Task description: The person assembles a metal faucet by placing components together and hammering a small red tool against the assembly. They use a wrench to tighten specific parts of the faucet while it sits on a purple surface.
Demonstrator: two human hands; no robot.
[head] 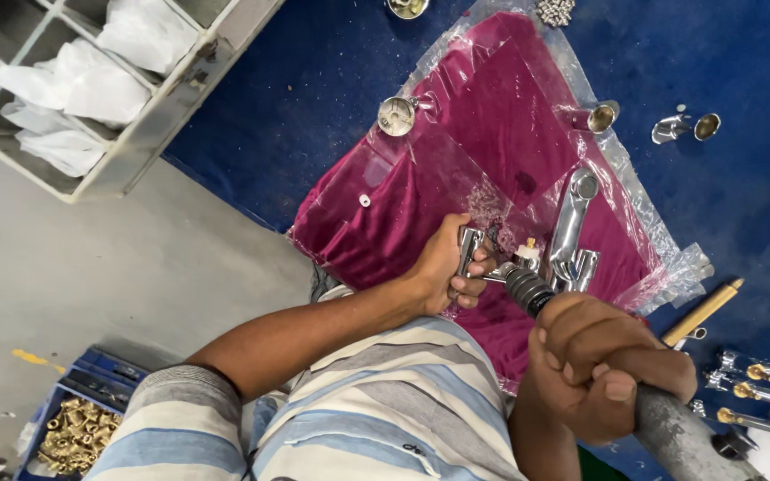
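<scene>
Head view: tool (pixel 581 343) in right hand (pixel 603 361), long axis diagonal, tip up-left.

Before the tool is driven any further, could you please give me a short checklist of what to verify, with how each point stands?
1. Left hand grips the chrome fitting: ok.
2. Right hand closed around the grey tool handle: ok.
3. Tool's knurled tip meets the fitting: it points there, but contact is hidden; cannot tell.
4. Left fingers away from the tip: not ok, they sit right beside it.
5. Work rests on the plastic-covered maroon cloth: ok.
6. Chrome tap body away from the tool: not ok, it lies close alongside.
</scene>
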